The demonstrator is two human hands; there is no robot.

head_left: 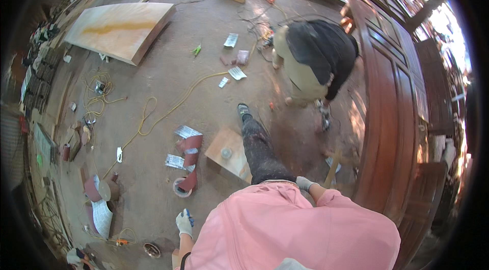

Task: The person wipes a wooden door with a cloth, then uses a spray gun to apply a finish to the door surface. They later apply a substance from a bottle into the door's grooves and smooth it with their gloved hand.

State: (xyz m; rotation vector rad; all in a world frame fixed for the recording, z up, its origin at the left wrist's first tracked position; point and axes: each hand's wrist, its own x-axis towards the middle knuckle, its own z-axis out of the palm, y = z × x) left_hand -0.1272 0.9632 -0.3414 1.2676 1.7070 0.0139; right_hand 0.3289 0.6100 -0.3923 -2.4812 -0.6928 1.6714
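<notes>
My left hand (pixel 185 222) hangs beside my body in a pale glove with blue on its fingers. The fingers look loosely apart, and nothing shows in them. Nearest to it lie a roll of tape (pixel 182 187) and a strip of dark red sandpaper (pixel 189 158) on the floor. My right hand (pixel 305 184), gloved too, is at my right hip next to the pink shirt (pixel 300 219). Its fingers are mostly hidden, so its grip is unclear. By my outstretched leg stands a wooden block (pixel 224 146) with a small round clear item (pixel 226 153) on top.
Ahead right, a co-worker (pixel 316 56) bends over a power tool (pixel 324 117). Reddish wooden door panels (pixel 389 102) line the right side. A thick wooden slab (pixel 119 28) lies far left. A yellow cord (pixel 173 104) crosses the floor; more sandpaper rolls (pixel 104 189) lie left.
</notes>
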